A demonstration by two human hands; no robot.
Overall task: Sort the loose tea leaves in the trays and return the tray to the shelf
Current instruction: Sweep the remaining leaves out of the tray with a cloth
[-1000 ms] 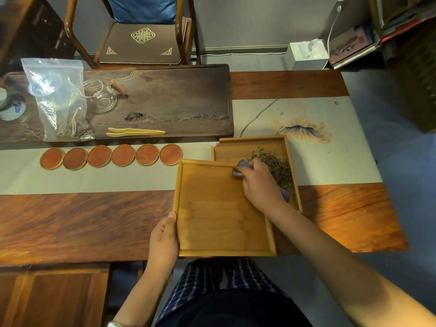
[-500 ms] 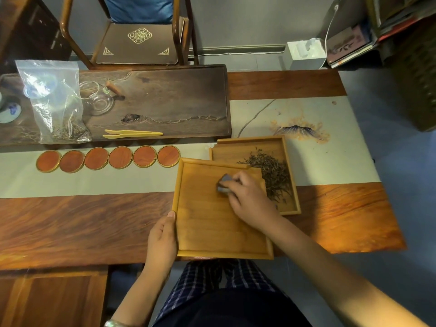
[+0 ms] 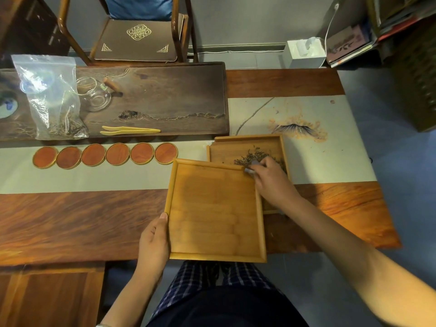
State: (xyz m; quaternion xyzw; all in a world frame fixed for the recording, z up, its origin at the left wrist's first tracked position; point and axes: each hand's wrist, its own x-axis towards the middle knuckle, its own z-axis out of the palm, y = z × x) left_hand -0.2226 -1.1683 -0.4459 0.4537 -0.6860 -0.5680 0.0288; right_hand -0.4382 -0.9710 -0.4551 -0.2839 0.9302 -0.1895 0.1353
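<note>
Head view, left hand grip curled on the near tray edge, right hand grip pinching a small grey thing, tea leaves in the far tray, both on the surface.

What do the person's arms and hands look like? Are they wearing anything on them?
Both arms are bare, with no sleeves showing. The left hand and right hand wear no gloves, and I see no rings. A thin silvery band, maybe a bracelet or watch, peeks out at the left wrist, cut off by the picture's bottom edge.
</note>
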